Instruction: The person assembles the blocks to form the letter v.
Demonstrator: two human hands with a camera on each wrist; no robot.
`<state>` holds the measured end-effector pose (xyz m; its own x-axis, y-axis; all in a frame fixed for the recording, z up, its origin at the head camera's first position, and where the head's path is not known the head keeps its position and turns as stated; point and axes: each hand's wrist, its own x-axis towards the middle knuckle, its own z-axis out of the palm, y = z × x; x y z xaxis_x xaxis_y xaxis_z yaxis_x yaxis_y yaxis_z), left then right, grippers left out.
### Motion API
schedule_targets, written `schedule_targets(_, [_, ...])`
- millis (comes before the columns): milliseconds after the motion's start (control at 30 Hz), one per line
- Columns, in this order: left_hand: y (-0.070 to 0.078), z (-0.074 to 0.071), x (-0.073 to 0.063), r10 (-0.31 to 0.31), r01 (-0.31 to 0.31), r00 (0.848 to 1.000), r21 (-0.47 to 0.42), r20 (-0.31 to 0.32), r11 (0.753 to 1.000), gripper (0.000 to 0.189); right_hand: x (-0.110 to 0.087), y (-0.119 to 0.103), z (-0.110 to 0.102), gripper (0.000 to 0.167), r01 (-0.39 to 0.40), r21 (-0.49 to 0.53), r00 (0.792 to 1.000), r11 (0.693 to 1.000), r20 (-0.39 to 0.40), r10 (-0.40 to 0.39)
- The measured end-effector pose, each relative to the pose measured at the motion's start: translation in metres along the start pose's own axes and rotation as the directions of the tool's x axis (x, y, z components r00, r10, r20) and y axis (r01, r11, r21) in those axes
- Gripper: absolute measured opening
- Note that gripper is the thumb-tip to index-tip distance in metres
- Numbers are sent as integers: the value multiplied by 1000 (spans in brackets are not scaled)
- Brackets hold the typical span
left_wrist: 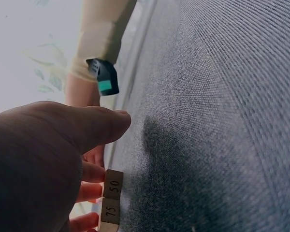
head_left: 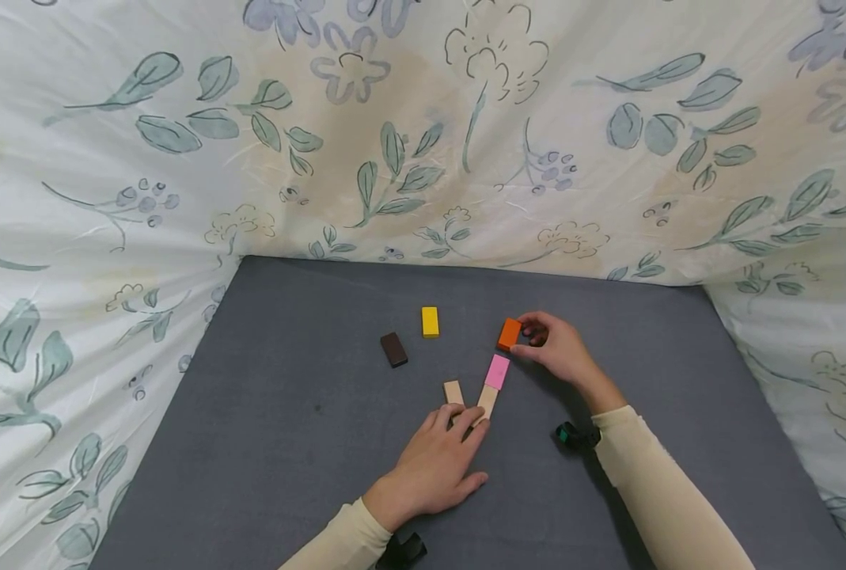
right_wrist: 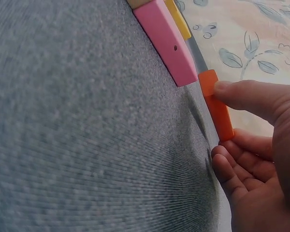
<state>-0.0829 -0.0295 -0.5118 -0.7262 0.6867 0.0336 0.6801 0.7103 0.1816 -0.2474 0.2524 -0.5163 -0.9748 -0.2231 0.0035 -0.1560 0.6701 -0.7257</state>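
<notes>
In the head view my right hand (head_left: 558, 348) pinches an orange block (head_left: 510, 334) between thumb and fingers. The right wrist view shows the thumb on that orange block (right_wrist: 216, 106), just off the end of a pink block (right_wrist: 169, 46). The pink block (head_left: 497, 370) adjoins a plain wooden block (head_left: 488, 398) in a slanting row. My left hand (head_left: 433, 463) lies palm down, its fingertips touching that wooden block and a second wooden block (head_left: 453, 391). Numbered blocks (left_wrist: 113, 185) marked 50 and 75 stand by the left fingers in the left wrist view.
A yellow block (head_left: 430, 322) and a dark brown block (head_left: 394, 349) lie apart on the grey tabletop (head_left: 287, 443), left of the row. Floral cloth (head_left: 394, 182) hangs behind the table and along both sides.
</notes>
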Motion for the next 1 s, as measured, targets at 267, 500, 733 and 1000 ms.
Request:
schedule_targets(267, [0, 3, 0, 6, -6, 1000, 1, -12, 1000, 69, -3, -3, 0, 58, -2, 9, 1000, 1000, 5, 2])
schedule_targets(500, [-1, 6, 0, 6, -6, 1000, 1, -17, 1000, 70, -6, -3, 1, 60, 5, -3, 1000, 1000, 13, -5])
schedule_targets(733, [-2, 6, 1, 9, -9, 1000, -9, -17, 1000, 70, -8, -2, 1, 58, 7, -6, 1000, 1000, 11, -6])
schedule_targets(1000, [-1, 6, 1, 8, -8, 1000, -4, -18, 1000, 70, -10, -3, 3, 57, -1, -10, 1000, 1000, 15, 1])
